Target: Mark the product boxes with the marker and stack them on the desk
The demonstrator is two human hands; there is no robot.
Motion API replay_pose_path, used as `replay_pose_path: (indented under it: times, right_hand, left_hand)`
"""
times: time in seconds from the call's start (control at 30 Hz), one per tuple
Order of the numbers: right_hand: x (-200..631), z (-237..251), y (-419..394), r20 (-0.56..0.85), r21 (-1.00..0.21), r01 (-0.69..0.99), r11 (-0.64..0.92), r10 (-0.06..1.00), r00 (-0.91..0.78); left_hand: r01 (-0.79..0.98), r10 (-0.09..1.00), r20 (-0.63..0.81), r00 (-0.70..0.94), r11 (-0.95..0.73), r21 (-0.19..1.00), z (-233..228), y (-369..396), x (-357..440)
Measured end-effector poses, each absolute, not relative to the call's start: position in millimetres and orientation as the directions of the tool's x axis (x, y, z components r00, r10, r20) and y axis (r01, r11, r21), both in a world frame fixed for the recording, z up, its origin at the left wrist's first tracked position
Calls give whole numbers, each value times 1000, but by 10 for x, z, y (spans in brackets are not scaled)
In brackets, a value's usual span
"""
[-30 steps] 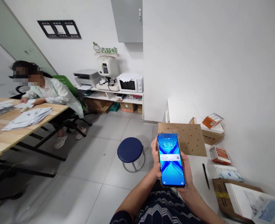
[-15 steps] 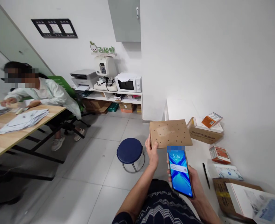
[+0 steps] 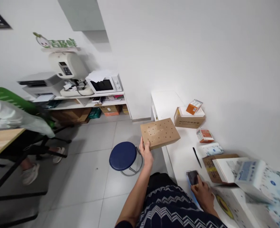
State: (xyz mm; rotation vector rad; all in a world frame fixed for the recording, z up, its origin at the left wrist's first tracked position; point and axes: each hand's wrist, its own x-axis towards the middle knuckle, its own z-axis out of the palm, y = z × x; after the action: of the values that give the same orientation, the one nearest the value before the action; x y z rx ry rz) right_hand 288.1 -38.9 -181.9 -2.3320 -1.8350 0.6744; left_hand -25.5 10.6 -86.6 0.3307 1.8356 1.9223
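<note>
My left hand (image 3: 146,152) grips the near corner of a flat brown cardboard box with small holes (image 3: 160,133), held in the air over the edge of the white counter (image 3: 168,104). My right hand (image 3: 202,193) lies on a dark phone (image 3: 193,177) that rests flat on the counter near its front edge. A black pen (image 3: 196,157) lies just beyond the phone.
On the counter stand a brown carton (image 3: 189,119) with an orange box (image 3: 194,106) on top, a small red box (image 3: 204,135), tissue packs (image 3: 211,148) and an open carton (image 3: 225,166). A blue stool (image 3: 123,155) stands on the floor. A seated person's sleeve (image 3: 9,117) shows at left.
My right hand lowered the phone from in front of me onto the counter. My left hand lifted the holed cardboard box. The view swung to the right.
</note>
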Motion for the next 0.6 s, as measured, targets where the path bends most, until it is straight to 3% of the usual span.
replay_pose_path:
  times: [0.13, 0.2, 0.33, 0.47, 0.6]
  right_hand:
    - [2912, -1776, -407, -300, -385, 863, -328, 928, 219]
    - [2887, -1703, -348, -287, -472, 814, -339, 932, 222]
    - [2781, -1446, 85, -187, -638, 739, -214, 975, 121]
    - [2708, -1135, 1023, -104, -598, 787, -153, 988, 113]
    - [2734, -961, 2033, -101, -479, 835, -272, 962, 255]
  left_hand:
    - [-224, 543, -206, -814, 33, 974, -941, 162, -119]
    - [-242, 555, -234, -798, 59, 968, -978, 183, -71]
    - [-260, 549, -274, -790, 105, 960, -1064, 223, -19]
    - [-291, 523, -313, -793, 126, 948, -1159, 250, 8]
    - [-303, 487, -334, -807, 143, 942, -1237, 257, 15]
